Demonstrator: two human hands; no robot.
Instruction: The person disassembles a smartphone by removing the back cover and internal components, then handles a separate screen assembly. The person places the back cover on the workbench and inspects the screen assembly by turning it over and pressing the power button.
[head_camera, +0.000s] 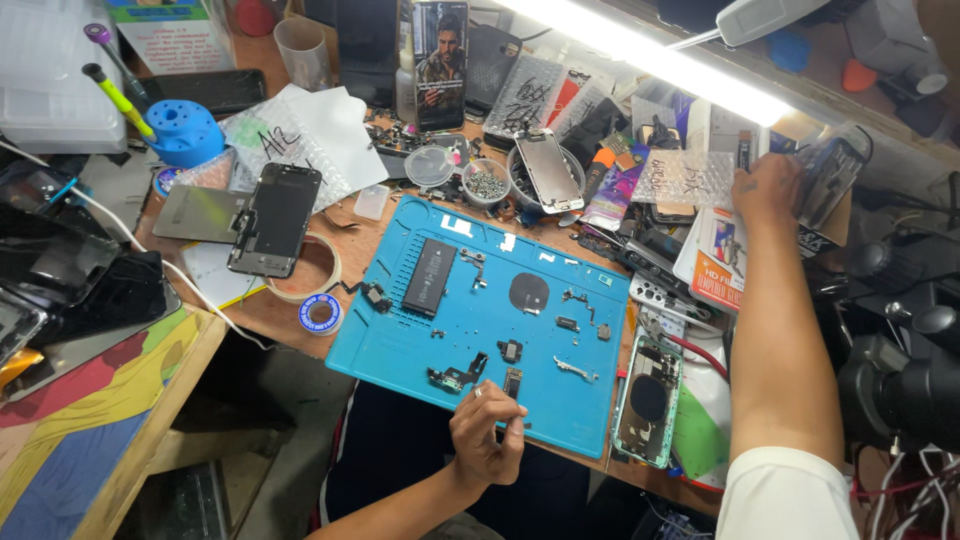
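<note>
My left hand (486, 435) hovers at the near edge of a blue repair mat (560, 405), fingers curled and pinched together, a ring on one finger. Whether it pinches a tiny part is too small to tell. On the mat lie a black battery (428, 277), a round dark coil (528, 293) and several small phone parts (455, 378). My right hand (765, 185) reaches far to the back right and grips a clear plastic packet (832, 178) with something dark inside. An opened green phone housing (648, 400) lies beside the mat's right edge.
A black phone (275, 218) lies face up left of the mat, near a tape roll (320, 312) and a blue screwdriver stand (185, 130). A screw bowl (487, 183), a propped-up phone (440, 62) and packets crowd the back. Black equipment (900, 385) stands right; a lamp bar (650, 60) hangs above.
</note>
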